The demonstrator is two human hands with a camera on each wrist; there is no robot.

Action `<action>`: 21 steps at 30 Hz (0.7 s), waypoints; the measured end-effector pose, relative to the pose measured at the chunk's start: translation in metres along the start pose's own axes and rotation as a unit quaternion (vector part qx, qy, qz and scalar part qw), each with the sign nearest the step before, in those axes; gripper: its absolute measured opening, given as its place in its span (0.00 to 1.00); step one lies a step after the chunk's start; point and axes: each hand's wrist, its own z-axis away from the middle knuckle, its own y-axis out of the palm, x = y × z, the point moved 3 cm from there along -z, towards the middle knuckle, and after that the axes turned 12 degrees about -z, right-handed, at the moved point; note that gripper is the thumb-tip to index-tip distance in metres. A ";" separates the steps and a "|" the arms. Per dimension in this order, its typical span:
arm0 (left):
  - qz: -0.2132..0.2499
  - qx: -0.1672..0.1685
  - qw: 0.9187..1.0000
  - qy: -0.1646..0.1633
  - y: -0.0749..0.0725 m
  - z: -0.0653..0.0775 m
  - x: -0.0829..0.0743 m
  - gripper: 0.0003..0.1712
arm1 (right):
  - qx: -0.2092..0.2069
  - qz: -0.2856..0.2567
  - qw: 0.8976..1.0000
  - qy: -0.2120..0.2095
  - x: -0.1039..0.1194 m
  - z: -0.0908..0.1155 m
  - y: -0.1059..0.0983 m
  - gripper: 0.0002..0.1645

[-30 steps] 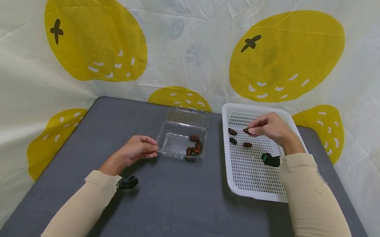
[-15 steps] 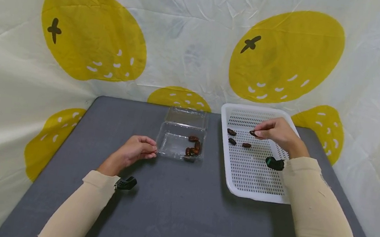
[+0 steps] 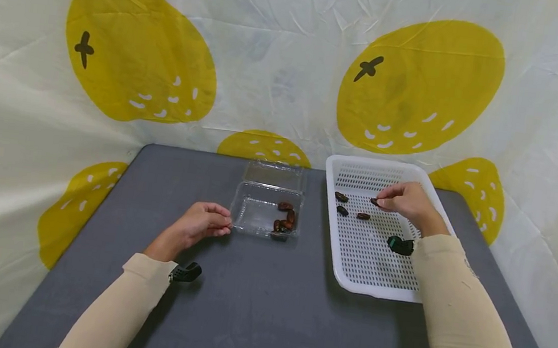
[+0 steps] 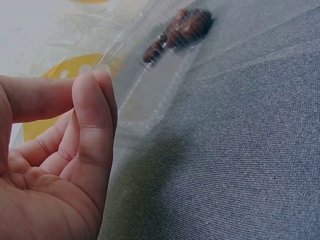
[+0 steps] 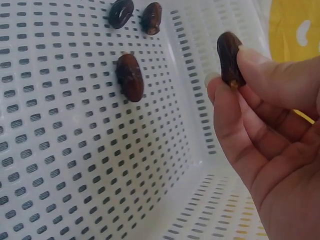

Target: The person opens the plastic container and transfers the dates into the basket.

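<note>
My right hand [image 3: 408,205] pinches a dark brown date [image 5: 230,59] between thumb and fingers, over the far part of a white perforated basket [image 3: 374,292]. Three more dates lie on the basket floor to its left, the nearest a reddish-brown date [image 5: 130,77]. My left hand [image 3: 201,223] pinches the front left rim of a clear plastic clamshell box [image 3: 254,211] with thumb and forefinger. The box's hinged lid [image 3: 275,174] lies folded back. Inside, several glossy dates [image 4: 187,27] are grouped along the right side and front right corner.
Box and basket stand side by side on a grey cloth-covered table [image 3: 263,310], with a strip of cloth between them. A white sheet [image 3: 282,54] printed with yellow fruit hangs behind and beside the table. A black wrist camera [image 3: 399,245] overhangs the basket floor.
My right hand has shifted slightly right and nearer within the basket, still pinching the date. My left hand stays at the box rim.
</note>
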 end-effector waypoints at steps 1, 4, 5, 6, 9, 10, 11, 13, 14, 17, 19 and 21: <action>0.000 0.000 1.000 0.000 0.000 0.000 0.000 0.12 | -0.004 0.004 1.000 0.002 -0.001 0.000 0.001 0.17; 0.001 -0.001 1.000 0.000 0.000 0.000 0.000 0.11 | -0.017 0.015 1.000 0.012 -0.006 -0.001 0.002 0.17; 0.001 -0.002 1.000 0.000 0.000 0.000 0.000 0.11 | -0.020 0.016 1.000 0.016 -0.007 -0.001 0.003 0.17; 0.002 -0.002 1.000 -0.001 0.000 0.000 0.000 0.11 | -0.023 0.014 0.999 0.019 -0.008 -0.002 0.004 0.17; 0.002 -0.001 1.000 -0.001 0.001 0.000 0.000 0.12 | -0.037 0.011 0.999 0.031 -0.013 -0.004 0.006 0.16; 0.004 -0.002 1.000 -0.001 0.002 0.000 0.000 0.11 | -0.042 0.009 0.998 0.036 -0.014 -0.004 0.006 0.16; 0.005 -0.001 1.000 -0.001 0.002 0.000 0.001 0.11 | -0.046 0.009 0.998 0.041 -0.016 -0.005 0.007 0.15; 0.005 0.001 1.000 0.001 0.002 0.000 0.001 0.11 | -0.051 0.009 0.997 0.049 -0.019 -0.008 0.009 0.14; 0.006 -0.001 1.000 0.001 0.002 0.000 0.001 0.11 | -0.053 0.007 0.997 0.052 -0.020 -0.008 0.010 0.14; 0.006 0.001 1.000 0.005 0.002 0.000 0.002 0.10 | -0.058 0.011 0.996 0.067 -0.022 -0.009 0.013 0.13; 0.006 0.001 1.000 0.005 0.002 -0.001 0.001 0.10 | -0.063 0.011 0.996 0.069 -0.024 -0.009 0.014 0.13; 0.006 -0.002 1.000 0.003 0.002 -0.001 0.001 0.10 | -0.070 0.008 0.995 0.072 -0.025 -0.009 0.015 0.12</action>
